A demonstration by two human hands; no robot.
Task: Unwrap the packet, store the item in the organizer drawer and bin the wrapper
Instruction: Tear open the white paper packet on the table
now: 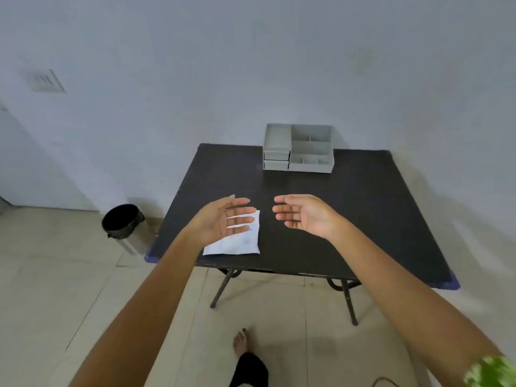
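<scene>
Both hands are empty with fingers spread: the left hand hovers over the white packet in the lower centre of the frame, the right hand hangs palm-in just to its right above the black table. The packet looks sealed, so the task seems to be at its very start. Next, both hands must pick it up and tear it open; beyond, the grey organizer stands at the table's far edge, its drawers closed, with the bin on the floor at left.
</scene>
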